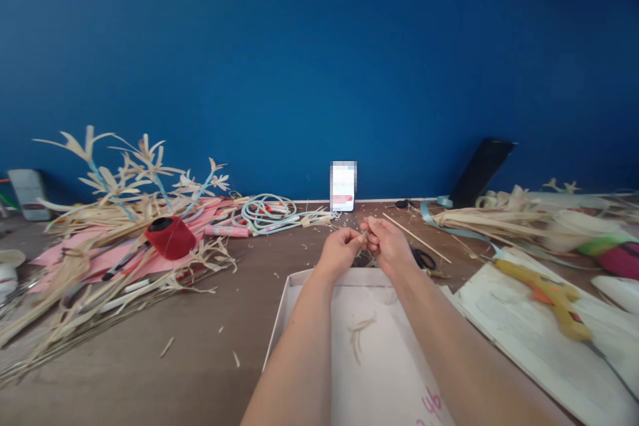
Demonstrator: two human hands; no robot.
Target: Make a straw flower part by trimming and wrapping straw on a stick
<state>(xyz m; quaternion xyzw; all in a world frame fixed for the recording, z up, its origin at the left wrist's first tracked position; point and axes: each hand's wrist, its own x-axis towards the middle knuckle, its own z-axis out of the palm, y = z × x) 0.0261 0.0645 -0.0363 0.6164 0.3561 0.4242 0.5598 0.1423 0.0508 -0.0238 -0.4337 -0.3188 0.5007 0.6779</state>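
Both arms reach forward over a white shallow box (284,303), and the hands meet just beyond its far edge. My left hand (343,249) is closed in a pinch, its fingertips almost touching those of the other hand. My right hand (387,241) is also pinched, with fingers curled toward the left. Whatever lies between the fingertips is too small to make out. A few pale dried strips (362,327) lie in the box. Black-handled scissors (423,258) rest beside my right wrist, partly hidden by it.
A lit phone (343,186) leans on the blue wall. Left are dried-leaf flowers (150,163), a red spool (172,237) and coiled pale-blue cord (267,213). A thin stick (417,237), a yellow glue gun (549,296) on papers and a bundle of dried strips (499,218) lie right.
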